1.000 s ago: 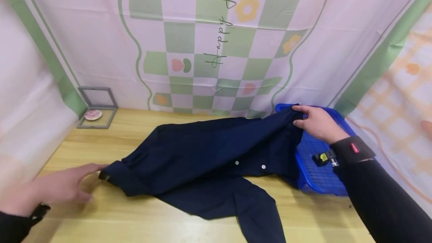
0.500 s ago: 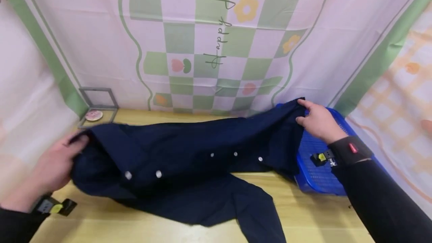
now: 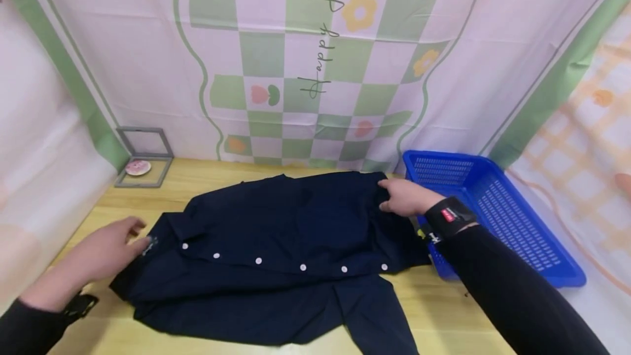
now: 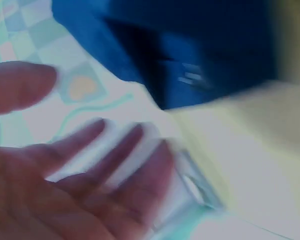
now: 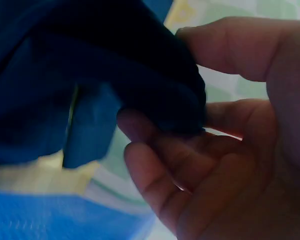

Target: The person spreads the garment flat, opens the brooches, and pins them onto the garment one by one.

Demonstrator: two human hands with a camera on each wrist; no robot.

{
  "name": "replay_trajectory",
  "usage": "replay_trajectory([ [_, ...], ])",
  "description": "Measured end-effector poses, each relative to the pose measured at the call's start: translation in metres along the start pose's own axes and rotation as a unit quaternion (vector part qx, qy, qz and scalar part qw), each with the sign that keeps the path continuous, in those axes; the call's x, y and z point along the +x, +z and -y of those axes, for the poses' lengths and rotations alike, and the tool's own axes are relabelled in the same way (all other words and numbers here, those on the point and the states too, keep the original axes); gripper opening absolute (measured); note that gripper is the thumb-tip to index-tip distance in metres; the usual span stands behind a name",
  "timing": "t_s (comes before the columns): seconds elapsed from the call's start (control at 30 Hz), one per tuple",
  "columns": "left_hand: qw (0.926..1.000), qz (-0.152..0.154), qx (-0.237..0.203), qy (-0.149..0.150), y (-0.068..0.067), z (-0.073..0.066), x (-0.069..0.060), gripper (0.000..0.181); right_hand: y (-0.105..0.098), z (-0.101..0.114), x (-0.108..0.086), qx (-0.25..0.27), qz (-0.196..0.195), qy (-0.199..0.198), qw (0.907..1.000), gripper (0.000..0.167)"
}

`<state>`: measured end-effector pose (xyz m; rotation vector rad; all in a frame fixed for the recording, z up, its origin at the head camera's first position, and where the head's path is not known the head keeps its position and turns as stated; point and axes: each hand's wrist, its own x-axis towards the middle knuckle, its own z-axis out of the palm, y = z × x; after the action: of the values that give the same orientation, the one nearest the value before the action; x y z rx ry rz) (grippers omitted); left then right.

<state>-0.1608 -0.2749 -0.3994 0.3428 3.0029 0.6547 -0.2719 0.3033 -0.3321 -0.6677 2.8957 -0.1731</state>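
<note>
A dark navy shirt [image 3: 276, 218] with a row of white buttons lies spread on its side across the table, its collar at the left. My left hand [image 3: 109, 248] is beside the collar; in the left wrist view this hand [image 4: 90, 180] has its fingers apart from the cloth [image 4: 215, 40], holding nothing. At the shirt's right end, my right hand [image 3: 406, 197] pinches the hem. The right wrist view has the right hand [image 5: 225, 130] with thumb and fingers around a fold of the navy cloth [image 5: 140, 65].
A blue plastic basket [image 3: 522, 223] stands at the right, close to the shirt's hem. At the back left are a grey frame [image 3: 160, 171] and a small pink round object [image 3: 138, 167]. A checked curtain [image 3: 305, 53] hangs behind the wooden table [image 3: 192, 171].
The left hand gripped the shirt's collar end half a second ago and has let go. The right hand moved left, away from the basket, and the cloth came down flatter, with more buttons showing.
</note>
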Motion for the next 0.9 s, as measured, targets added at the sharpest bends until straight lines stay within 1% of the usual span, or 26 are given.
replay_trajectory([
  [0.03,0.9996,-0.018,0.003,0.024,-0.001,-0.009,0.008,0.042,0.005,0.001,0.004,-0.007,0.007,-0.003,0.9999,0.050],
  [0.07,0.9986,-0.029,0.006,0.045,-0.001,-0.018,0.016,0.042,0.009,0.002,0.009,-0.009,0.005,-0.006,0.9999,0.041],
  [0.1,0.9974,-0.033,0.008,0.064,0.000,-0.027,0.026,0.043,0.013,0.002,0.013,-0.006,0.000,-0.008,0.9999,0.032],
  [0.13,0.9963,-0.033,0.013,0.078,0.002,-0.035,0.035,0.045,0.015,0.002,0.017,-0.004,-0.011,-0.009,0.9999,0.024],
  [0.17,0.9955,-0.028,0.017,0.089,0.005,-0.041,0.045,0.048,0.017,0.002,0.020,0.002,-0.025,-0.002,0.9997,0.021],
  [0.2,0.9945,-0.022,0.025,0.100,0.009,-0.045,0.054,0.051,0.019,0.001,0.023,0.009,-0.038,0.008,0.9992,0.021],
  [0.27,0.9938,0.007,0.038,0.104,0.019,-0.049,0.074,0.059,0.019,-0.001,0.028,0.023,-0.065,0.029,0.9972,0.030],
  [0.33,0.9926,0.040,0.055,0.100,0.028,-0.049,0.089,0.066,0.018,-0.003,0.032,0.018,-0.079,0.044,0.9957,0.036],
  [0.37,0.9918,0.058,0.066,0.094,0.032,-0.049,0.096,0.070,0.017,-0.005,0.034,0.012,-0.082,0.050,0.9953,0.036],
  [0.43,0.9896,0.087,0.085,0.077,0.038,-0.048,0.105,0.076,0.015,-0.008,0.036,-0.012,-0.087,0.055,0.9946,0.026],
  [0.47,0.9881,0.097,0.094,0.073,0.040,-0.047,0.108,0.079,0.014,-0.010,0.036,-0.023,-0.091,0.058,0.9939,0.020],
  [0.5,0.9870,0.100,0.101,0.075,0.041,-0.047,0.111,0.079,0.012,-0.012,0.036,-0.034,-0.095,0.061,0.9930,0.015],
  [0.53,0.9865,0.097,0.108,0.075,0.042,-0.046,0.113,0.078,0.011,-0.013,0.035,-0.033,-0.097,0.070,0.9922,0.011],
  [0.57,0.9868,0.088,0.112,0.078,0.042,-0.046,0.114,0.074,0.008,-0.014,0.034,-0.024,-0.098,0.083,0.9914,0.012],
  [0.63,0.9868,0.047,0.118,0.100,0.039,-0.043,0.114,0.060,0.002,-0.015,0.032,0.000,-0.101,0.109,0.9889,0.021],
  [0.67,0.9862,0.018,0.119,0.114,0.037,-0.041,0.113,0.051,-0.001,-0.016,0.031,0.010,-0.105,0.123,0.9867,0.027],
  [0.7,0.9841,-0.013,0.120,0.131,0.033,-0.038,0.112,0.043,-0.004,-0.017,0.030,0.020,-0.110,0.137,0.9843,0.032],
  [0.73,0.9802,-0.044,0.122,0.149,0.029,-0.035,0.111,0.034,-0.006,-0.017,0.030,0.029,-0.115,0.152,0.9812,0.035],
  [0.77,0.9755,-0.070,0.118,0.172,0.025,-0.032,0.109,0.030,-0.008,-0.019,0.030,0.032,-0.124,0.167,0.9777,0.036],
  [0.8,0.9704,-0.089,0.110,0.195,0.021,-0.028,0.107,0.028,-0.008,-0.020,0.031,0.030,-0.133,0.179,0.9744,0.036],
  [0.83,0.9695,-0.088,0.095,0.208,0.017,-0.024,0.105,0.024,-0.008,-0.021,0.033,0.027,-0.142,0.188,0.9714,0.035],
  [0.87,0.9698,-0.073,0.079,0.219,0.014,-0.021,0.104,0.023,-0.006,-0.022,0.035,0.021,-0.150,0.191,0.9698,0.034],
  [0.9,0.9702,-0.047,0.066,0.229,0.011,-0.018,0.103,0.024,-0.002,-0.023,0.039,0.016,-0.157,0.188,0.9694,0.030],
])
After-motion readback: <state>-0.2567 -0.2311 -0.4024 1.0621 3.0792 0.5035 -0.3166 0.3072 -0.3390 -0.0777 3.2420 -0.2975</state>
